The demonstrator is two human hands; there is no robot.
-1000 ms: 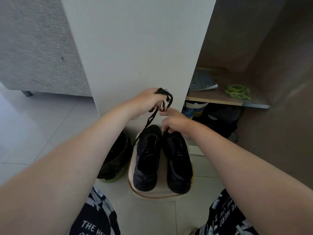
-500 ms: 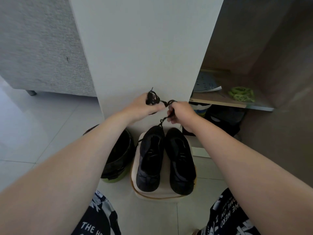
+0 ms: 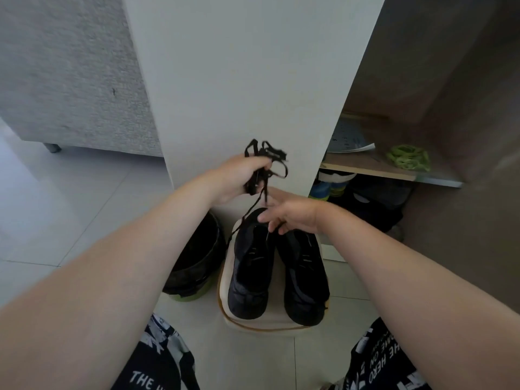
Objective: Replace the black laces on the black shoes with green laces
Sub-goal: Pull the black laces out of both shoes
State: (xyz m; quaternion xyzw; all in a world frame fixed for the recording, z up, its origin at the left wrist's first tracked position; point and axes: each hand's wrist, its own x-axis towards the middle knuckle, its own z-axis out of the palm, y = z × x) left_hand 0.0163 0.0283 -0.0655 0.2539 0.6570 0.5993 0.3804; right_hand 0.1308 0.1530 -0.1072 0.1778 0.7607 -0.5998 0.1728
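Two black shoes, the left shoe and the right shoe, stand side by side on a pale cushion on the floor. My left hand grips a bunched black lace above the shoes; one strand hangs down to the left shoe. Just below it, my right hand pinches that hanging strand over the shoes' heels. A bundle of green laces lies on a wooden shelf at the right.
A white cabinet panel rises right behind the shoes. A black and green helmet sits left of the cushion. Other shoes fill the space under the shelf. A paper lies on the shelf. A grey sofa stands at the left.
My left hand has risen a little with more lace bunched in it. My right hand has dropped from the bundle down to the hanging strand near the shoes.
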